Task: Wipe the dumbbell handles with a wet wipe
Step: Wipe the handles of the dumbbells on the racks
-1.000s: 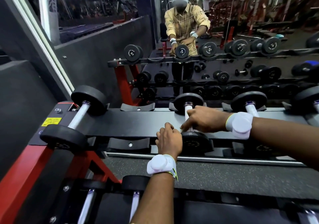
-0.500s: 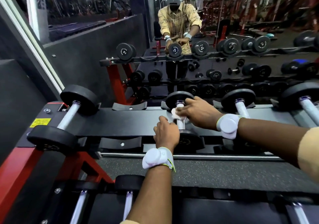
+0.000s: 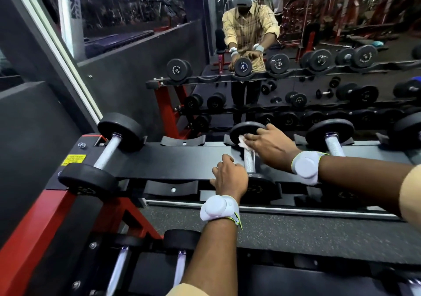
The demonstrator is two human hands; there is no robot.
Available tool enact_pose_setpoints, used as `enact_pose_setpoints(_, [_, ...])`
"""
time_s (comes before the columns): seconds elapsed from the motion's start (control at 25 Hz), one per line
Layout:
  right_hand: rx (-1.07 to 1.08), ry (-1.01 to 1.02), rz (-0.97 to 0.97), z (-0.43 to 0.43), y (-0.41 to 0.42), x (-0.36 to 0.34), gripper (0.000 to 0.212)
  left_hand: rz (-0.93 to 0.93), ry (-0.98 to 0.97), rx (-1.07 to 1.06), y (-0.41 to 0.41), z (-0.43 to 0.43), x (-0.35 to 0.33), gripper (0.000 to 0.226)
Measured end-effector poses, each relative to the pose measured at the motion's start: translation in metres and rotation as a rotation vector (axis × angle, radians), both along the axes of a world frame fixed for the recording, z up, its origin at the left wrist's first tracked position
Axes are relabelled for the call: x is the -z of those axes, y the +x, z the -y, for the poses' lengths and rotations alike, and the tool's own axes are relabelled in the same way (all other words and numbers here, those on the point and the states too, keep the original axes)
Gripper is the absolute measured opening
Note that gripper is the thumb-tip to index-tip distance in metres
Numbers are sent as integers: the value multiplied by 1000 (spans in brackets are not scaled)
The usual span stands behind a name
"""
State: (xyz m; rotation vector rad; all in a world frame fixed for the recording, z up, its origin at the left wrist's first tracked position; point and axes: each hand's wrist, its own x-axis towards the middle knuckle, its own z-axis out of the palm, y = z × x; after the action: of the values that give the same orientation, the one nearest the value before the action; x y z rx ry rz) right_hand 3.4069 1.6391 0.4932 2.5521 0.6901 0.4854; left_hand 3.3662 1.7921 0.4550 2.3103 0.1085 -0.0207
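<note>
- The right hand (image 3: 271, 145), pinching the wipe (image 3: 245, 142), has slid up the dumbbell handle (image 3: 249, 162) to its far weight.
- The left hand (image 3: 230, 177) stays curled beside the handle's near end; whether it grips is unclear.
- The dumbbell still lies on the rack (image 3: 170, 161).

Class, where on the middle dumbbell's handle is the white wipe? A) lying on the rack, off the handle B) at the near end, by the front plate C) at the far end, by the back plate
C: the right hand holds the wipe on the handle just under the far plate.
</note>
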Motion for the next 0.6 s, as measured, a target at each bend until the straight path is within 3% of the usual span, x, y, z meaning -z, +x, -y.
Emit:
enact_pose_setpoints(0.28, [9,61,-46,-10,0,-1,60,12,-25,22,3,-1,1,28])
enact_pose_setpoints(0.6, [26,160,-120,-9,6,-6,52,11,-30,25,3,-1,2,28])
